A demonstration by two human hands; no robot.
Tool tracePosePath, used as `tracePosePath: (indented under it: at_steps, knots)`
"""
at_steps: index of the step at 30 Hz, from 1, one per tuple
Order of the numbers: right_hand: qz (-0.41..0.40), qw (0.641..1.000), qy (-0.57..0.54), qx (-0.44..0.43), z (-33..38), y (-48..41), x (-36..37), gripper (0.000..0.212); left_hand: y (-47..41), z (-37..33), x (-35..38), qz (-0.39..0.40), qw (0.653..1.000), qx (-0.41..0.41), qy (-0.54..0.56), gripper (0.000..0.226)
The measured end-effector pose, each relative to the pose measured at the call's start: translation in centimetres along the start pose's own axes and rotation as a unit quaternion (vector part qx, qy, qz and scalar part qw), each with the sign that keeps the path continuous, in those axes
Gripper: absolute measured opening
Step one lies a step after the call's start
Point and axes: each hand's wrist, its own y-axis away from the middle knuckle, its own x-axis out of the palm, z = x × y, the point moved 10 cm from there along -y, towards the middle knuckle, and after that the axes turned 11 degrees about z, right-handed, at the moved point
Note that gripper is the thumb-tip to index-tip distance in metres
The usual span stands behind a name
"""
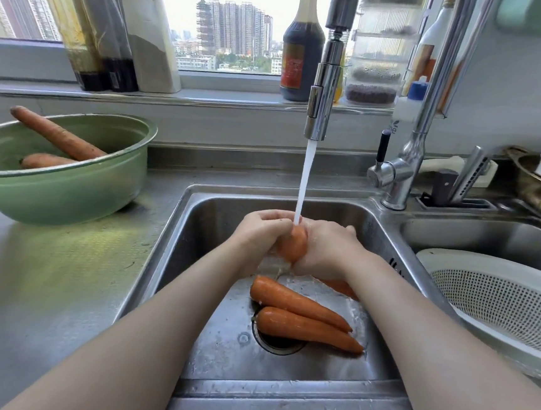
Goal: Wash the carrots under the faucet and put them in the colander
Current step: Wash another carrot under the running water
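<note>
Carrot [293, 247] is over the sink [343, 217], left of the colander [490, 296], under the faucet [320, 104] stream. More carrots [299, 305] lie by the drain below. The left hand [260, 233] and right hand [327, 249] both wrap around the raised one.

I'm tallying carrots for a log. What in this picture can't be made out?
Head view:
- held carrot: mostly covered by left hand and right hand; length unclear.
- third sink carrot: mostly under the right forearm.
- colander: cut by the right edge; contents unsure.
- green bowl: cut by the left edge.
- bottle label: blurred.
</note>
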Motion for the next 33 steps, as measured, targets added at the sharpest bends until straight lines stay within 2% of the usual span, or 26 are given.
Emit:
tracePosePath:
  at_steps: [4,8,13,15,18,23,25,30,33]
  knots:
    - [-0.019,0.999,-0.024,0.011,-0.4,0.0,-0.5,0.065,0.6,-0.2,-1.0,0.001,1.0,-0.006,0.0,0.03]
    - [-0.036,0.996,-0.077,0.001,-1.0,0.1,-0.8,0.053,0.6,-0.5,-0.5,0.045,0.999,0.005,0.021,0.032]
    - [-0.05,0.999,-0.004,-0.001,-1.0,0.2,-1.3,0.05,0.6,-1.0,-0.2,0.02,1.0,0.016,-0.015,0.028]
    - [-0.034,0.999,-0.03,-0.012,-1.0,-0.1,-0.9,0.051,0.6,-1.0,-0.4,0.006,1.0,0.016,-0.021,0.026]
    - [-0.038,0.998,-0.047,-0.021,-1.0,-0.3,-1.0,0.05,0.7,-0.8,-0.1,0.041,0.999,0.004,0.014,0.027]
    - [-0.029,0.999,-0.031,-0.025,-0.7,-0.3,-0.7,0.048,0.7,-0.7,0.0,0.06,0.998,0.009,0.03,0.039]
    - [-0.034,0.999,-0.012,-0.022,-0.5,-0.2,-0.9,0.048,0.6,-0.8,-0.2,0.047,0.998,0.014,0.027,0.031]
    - [-0.054,0.997,-0.04,-0.026,-0.7,0.2,-1.6,0.066,0.3,-0.8,-0.1,0.061,0.998,0.015,0.016,0.034]
    - [-0.064,0.997,-0.04,-0.026,-0.8,0.3,-1.8,0.064,0.5,-0.9,0.1,0.061,0.998,0.013,0.017,0.036]
